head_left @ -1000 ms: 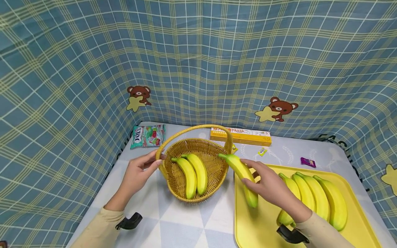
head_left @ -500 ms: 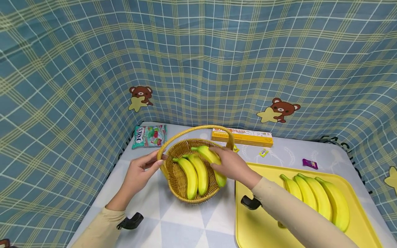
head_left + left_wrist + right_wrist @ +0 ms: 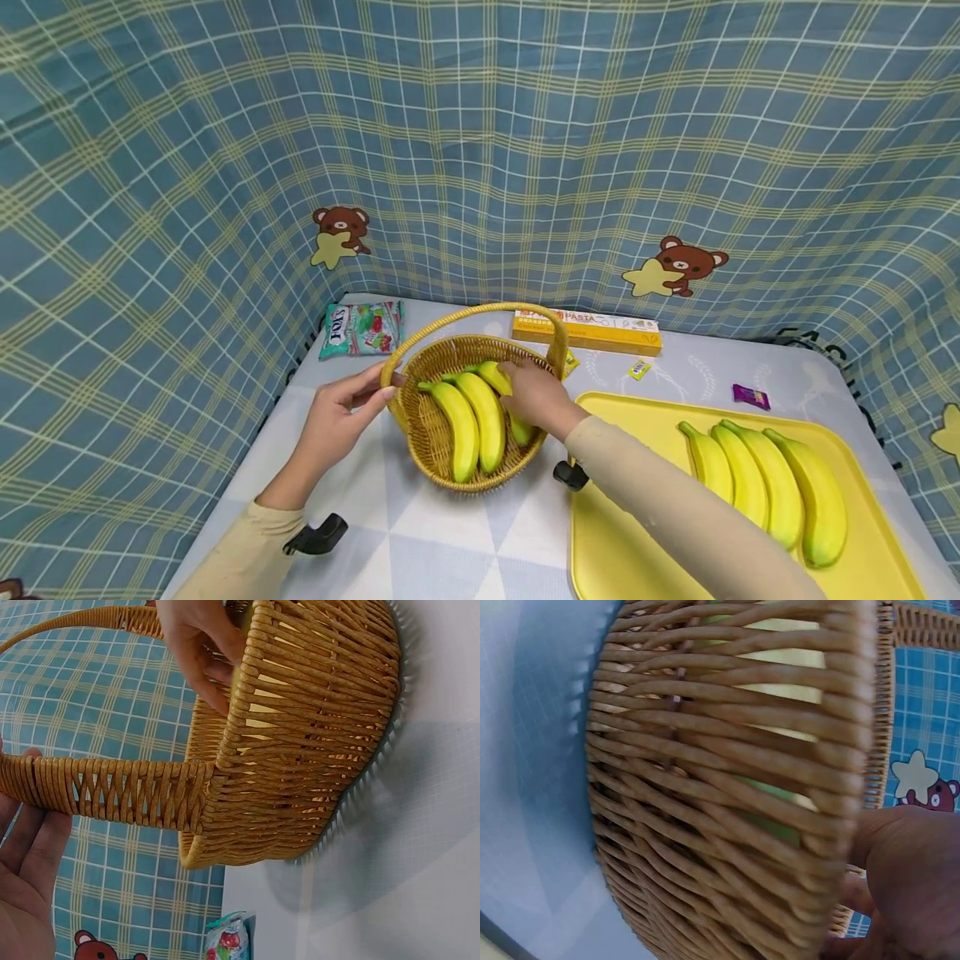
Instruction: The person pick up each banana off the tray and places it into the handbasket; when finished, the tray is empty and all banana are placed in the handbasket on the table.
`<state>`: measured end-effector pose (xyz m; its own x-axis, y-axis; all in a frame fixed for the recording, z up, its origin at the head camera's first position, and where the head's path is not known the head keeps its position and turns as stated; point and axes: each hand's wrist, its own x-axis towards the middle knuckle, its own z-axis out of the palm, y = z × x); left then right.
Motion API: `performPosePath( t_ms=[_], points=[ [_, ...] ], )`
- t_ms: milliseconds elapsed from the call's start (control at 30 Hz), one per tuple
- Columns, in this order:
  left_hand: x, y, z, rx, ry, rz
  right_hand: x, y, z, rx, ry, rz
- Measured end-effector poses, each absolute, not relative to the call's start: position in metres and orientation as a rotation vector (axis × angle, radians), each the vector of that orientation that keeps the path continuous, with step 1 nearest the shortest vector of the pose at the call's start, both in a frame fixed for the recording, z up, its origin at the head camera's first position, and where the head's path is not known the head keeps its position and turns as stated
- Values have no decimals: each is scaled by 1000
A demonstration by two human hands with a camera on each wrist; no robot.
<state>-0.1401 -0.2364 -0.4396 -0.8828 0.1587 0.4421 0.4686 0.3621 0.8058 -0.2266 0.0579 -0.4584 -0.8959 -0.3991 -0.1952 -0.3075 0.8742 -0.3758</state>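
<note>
A woven basket (image 3: 438,462) with a tall handle (image 3: 480,310) stands mid-table and holds two bananas (image 3: 474,421) side by side. My right hand (image 3: 534,398) reaches into the basket and grips a third banana (image 3: 493,375) to the right of those two. It shows green-yellow through the weave (image 3: 780,821) in the right wrist view. My left hand (image 3: 347,410) rests with straight fingers (image 3: 30,851) against the foot of the handle (image 3: 120,791) on the basket's left side. A yellow tray (image 3: 637,492) to the right carries a row of bananas (image 3: 780,487).
A candy bag (image 3: 363,329) lies at the back left and a long pasta box (image 3: 585,331) behind the basket. Two small wrapped sweets (image 3: 636,367) (image 3: 748,396) sit behind the tray. Plaid cloth walls close in the table on three sides.
My right hand carried a banana from over the tray leftwards into the basket and lowered it beside the other two. The left hand stayed at the handle.
</note>
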Motion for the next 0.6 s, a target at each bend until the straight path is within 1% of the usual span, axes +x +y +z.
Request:
performPosePath(
  t_ms=[167, 600],
  points=[
    [-140, -236, -438, -549, -2346, -1542, -226, 57, -462, -521, 2730, -494],
    [-139, -238, -440, -529, -2350, -1530, -220, 62, -457, -583, 2760, -522]
  ],
)
